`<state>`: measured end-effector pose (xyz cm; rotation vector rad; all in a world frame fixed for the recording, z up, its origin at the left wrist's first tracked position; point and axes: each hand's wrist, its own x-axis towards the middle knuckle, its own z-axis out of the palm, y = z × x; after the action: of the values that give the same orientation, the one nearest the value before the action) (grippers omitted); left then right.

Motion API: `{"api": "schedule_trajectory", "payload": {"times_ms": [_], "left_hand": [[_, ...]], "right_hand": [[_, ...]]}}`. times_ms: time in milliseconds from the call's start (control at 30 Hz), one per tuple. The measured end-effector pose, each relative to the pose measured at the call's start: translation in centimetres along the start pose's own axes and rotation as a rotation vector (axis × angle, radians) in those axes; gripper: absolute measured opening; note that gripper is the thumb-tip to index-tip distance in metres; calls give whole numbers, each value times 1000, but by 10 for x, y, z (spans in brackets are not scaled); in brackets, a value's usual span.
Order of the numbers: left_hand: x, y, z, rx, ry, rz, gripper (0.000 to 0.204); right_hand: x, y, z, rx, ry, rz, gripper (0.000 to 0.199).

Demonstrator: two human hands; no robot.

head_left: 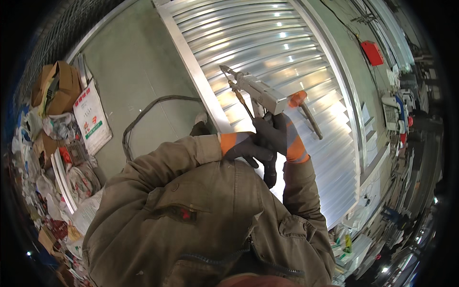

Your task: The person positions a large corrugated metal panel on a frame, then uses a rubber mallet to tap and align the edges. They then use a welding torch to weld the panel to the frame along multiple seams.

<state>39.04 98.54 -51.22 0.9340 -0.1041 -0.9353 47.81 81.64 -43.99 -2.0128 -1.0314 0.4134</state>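
My right hand (277,133), in a dark glove with an orange and grey cuff, is closed round the grip of a grey welding gun (262,92). The gun's pointed nozzle aims to the upper left, with a thin brass-coloured tube beneath it. Against the right wrist, my left hand (246,147), gloved alike, has its fingers extended and apart; some are hidden. A dark length (270,174) hangs below both hands, too unclear to name. Beneath the gun lies a ribbed silvery metal panel (248,28) in a pale frame. A mallet (297,99) with an orange head rests on it.
A dark cable (153,102) curves over the green floor on the left. Cardboard boxes (64,88), a white printed sack (92,118) and heaped bags line the far left. On the right are a red box (372,53), metal profiles and scattered tools.
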Motion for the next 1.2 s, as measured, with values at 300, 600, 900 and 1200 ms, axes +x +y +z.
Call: {"api": "schedule_trajectory", "payload": {"times_ms": [300, 600, 900, 1200], "left_hand": [[-18, -58, -150, 452, 449, -69, 43], [-76, -36, -449, -539, 1721, 354, 62], [-34, 8, -574, -339, 1863, 26, 70], [-27, -1, -611, -55, 1929, -139, 69]], "right_hand": [[31, 54, 5, 367, 27, 356, 21], [76, 57, 1, 805, 23, 650, 44], [156, 62, -16, 607, -43, 558, 32], [236, 111, 46, 608, -103, 705, 30]]}}
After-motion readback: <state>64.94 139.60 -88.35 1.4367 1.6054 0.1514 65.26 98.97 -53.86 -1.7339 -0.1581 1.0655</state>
